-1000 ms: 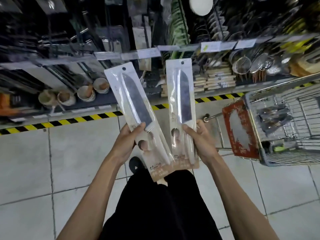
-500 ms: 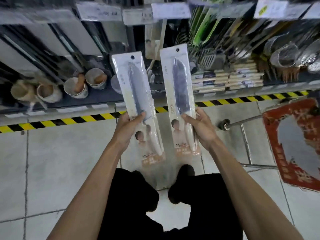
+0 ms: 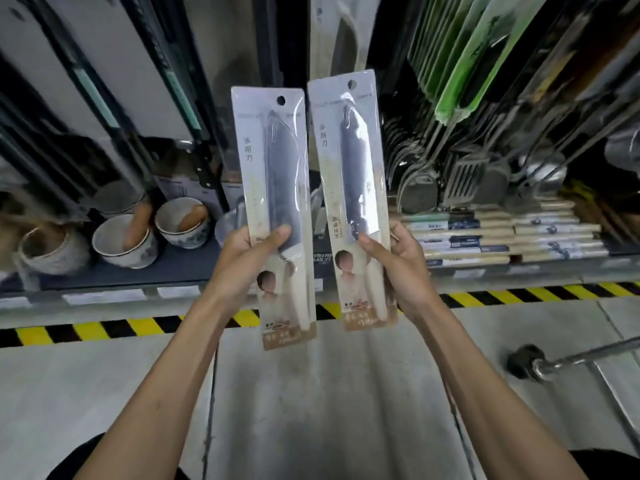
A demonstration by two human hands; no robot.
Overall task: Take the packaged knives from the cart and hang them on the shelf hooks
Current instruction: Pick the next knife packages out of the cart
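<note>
Since the upper part of the shelf (image 3: 194,268) was blurred and cropped, no hooks could really be made out, and of the cart only a shiny metal bar (image 3: 588,355) with a dark rubbery end was caught at the right edge. Both packs were held upright, just beside each other, in front of the shelf. The left packaged knife (image 3: 273,188) was gripped by the left hand (image 3: 249,261) and the right packaged knife (image 3: 356,174) by the right hand (image 3: 398,268). Each thumb was laid across the front near the blade's heel, with the fingers wrapped behind and mostly hidden. Each pack was seen to be a long flat card under glossy, crinkled clear plastic, with a round hang hole punched at the top, a dark grey blade, a pale handle and a tan strip at the bottom. Its print was too small to be read. Lower left, white ceramic bowls (image 3: 121,242) with wooden pestles were parked on the shelf, and smeared metal spatulas (image 3: 464,174) were hung at the right. Yellow-black striped tape (image 3: 104,327) was stuck along the grey floor.
</note>
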